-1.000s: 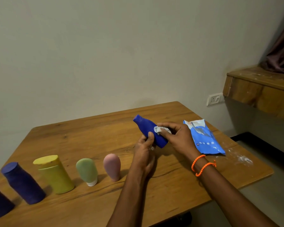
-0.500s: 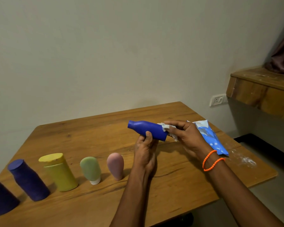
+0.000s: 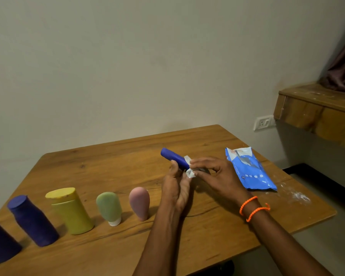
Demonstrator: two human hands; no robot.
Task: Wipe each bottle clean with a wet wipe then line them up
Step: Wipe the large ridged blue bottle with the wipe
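At centre frame the left hand (image 3: 175, 186) grips the blue bottle (image 3: 174, 157) by its lower end, fingers curled round it, holding it tilted toward the upper left, probably so its body is exposed for wiping. The right hand (image 3: 217, 176) pinches a white wet wipe (image 3: 188, 166) against the bottle, wrist bent inward. The wipe pack (image 3: 251, 170) lies at right within reach. Along the table's (image 3: 108, 160) lower left edge stand the pink (image 3: 139, 203), green (image 3: 109, 208), yellow (image 3: 70, 211) and purple bottles (image 3: 33, 221), seemingly already lined up.
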